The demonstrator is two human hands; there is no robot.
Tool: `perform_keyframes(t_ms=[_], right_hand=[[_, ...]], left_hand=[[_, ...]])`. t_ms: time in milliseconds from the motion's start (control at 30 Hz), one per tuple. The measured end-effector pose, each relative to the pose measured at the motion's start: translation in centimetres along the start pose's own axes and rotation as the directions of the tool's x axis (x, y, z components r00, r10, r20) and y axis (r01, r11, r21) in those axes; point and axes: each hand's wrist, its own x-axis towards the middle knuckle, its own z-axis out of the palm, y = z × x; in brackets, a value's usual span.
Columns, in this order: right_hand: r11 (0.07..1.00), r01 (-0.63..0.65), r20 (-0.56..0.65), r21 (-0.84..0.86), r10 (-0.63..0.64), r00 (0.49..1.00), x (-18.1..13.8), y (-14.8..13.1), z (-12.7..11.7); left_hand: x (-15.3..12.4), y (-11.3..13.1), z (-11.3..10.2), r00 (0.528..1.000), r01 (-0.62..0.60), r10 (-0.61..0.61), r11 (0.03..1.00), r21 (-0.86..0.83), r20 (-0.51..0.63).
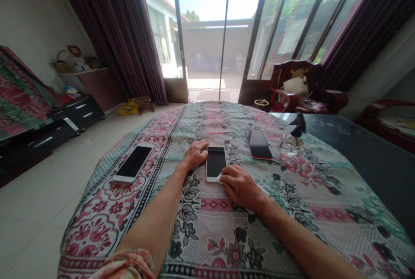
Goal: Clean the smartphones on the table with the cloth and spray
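Note:
A white smartphone with a dark screen (pixel 216 163) lies flat on the patterned tablecloth (pixel 223 227) in front of me. My left hand (pixel 195 154) grips its upper left edge with curled fingers. At the lower right corner of that phone, my right hand (pixel 240 186) pinches a white wipe or cloth (pixel 219 178), mostly hidden under the fingers, against the phone. A second white smartphone (pixel 134 164) rests to the left, screen up. Farther right lies a dark smartphone with a red edge (pixel 258 144).
Behind the red-edged phone, to the right, stands a clear glass jar (pixel 291 144) with a black top piece (pixel 298 124). A dark table (pixel 350 141) adjoins on the right. Beyond are a wooden chair (pixel 293 84), glass doors (pixel 214 54) and purple curtains (pixel 113 33).

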Motion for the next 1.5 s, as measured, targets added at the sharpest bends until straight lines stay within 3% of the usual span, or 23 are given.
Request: perform_keyframes(t_ms=[400,867,1033,1300,1500], right_hand=[[0.999,-0.037,0.031,-0.039,0.039,0.999,-0.5,0.6,-1.6],[0.987,0.003,0.148,-0.162,0.021,0.989,2.1,-3.0,0.4],[0.993,0.014,0.130,-0.114,0.001,0.992,2.1,-2.6,0.5],[0.996,-0.071,-0.030,-0.048,0.070,0.997,0.3,0.0,-0.2],[0.997,-0.037,0.021,-0.063,0.039,0.999,0.2,-0.9,-0.5]], left_hand=[[0.1,-0.2,0.0,1.000,-0.006,0.006,1.000,-0.010,0.014],[0.0,0.3,-0.3,1.000,-0.014,0.013,1.000,-0.022,-0.006],[0.0,0.3,-0.2,1.000,-0.012,0.012,1.000,-0.024,-0.005],[-0.1,0.7,-0.5,1.000,0.006,-0.006,1.000,-0.023,-0.002],[-0.1,0.7,-0.6,1.000,0.007,-0.007,1.000,-0.027,0.002]])
